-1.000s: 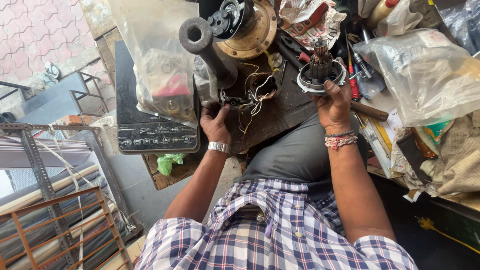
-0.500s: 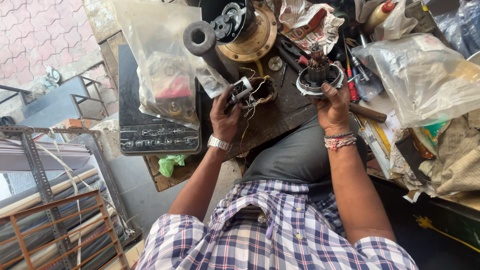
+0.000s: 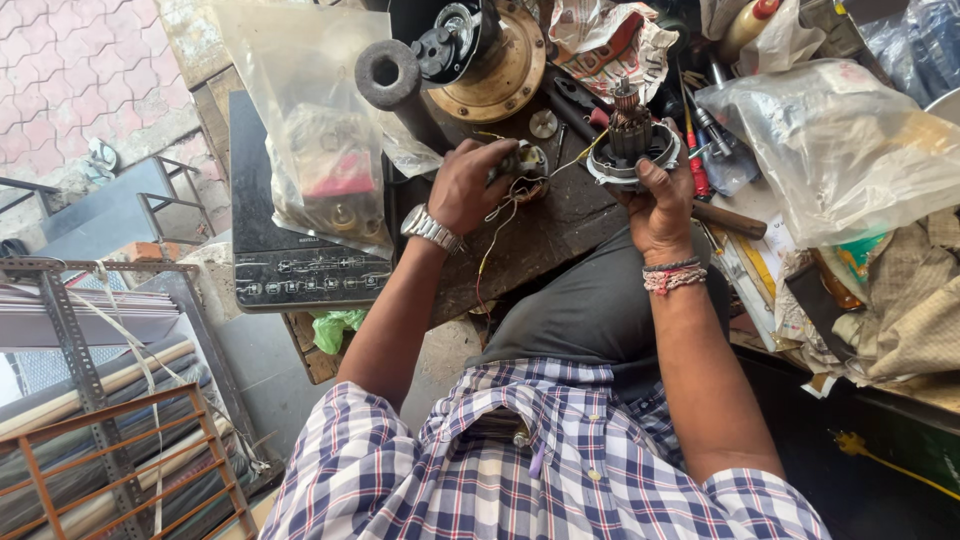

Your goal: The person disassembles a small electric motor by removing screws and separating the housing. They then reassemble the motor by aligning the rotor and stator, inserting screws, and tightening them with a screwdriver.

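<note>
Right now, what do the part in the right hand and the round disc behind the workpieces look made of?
The motor armature in the right hand looks like bare dull grey metal, with copper-toned windings apparently at its core. The round disc looks like brass or brass-plated metal: yellowish, tarnished, faintly shiny. The left hand holds a small wired part, material unclear.

Plaid blue-white shirt (image 3: 520, 470); brass-coloured disc (image 3: 500, 75); silver wristwatch (image 3: 430, 228)

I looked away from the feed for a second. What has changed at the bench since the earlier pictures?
The left hand left the near bench edge, took hold of the small wired part and carried it toward the motor armature. The right hand kept its grip on the armature throughout. The plastic bag and brass disc stayed put.
</note>
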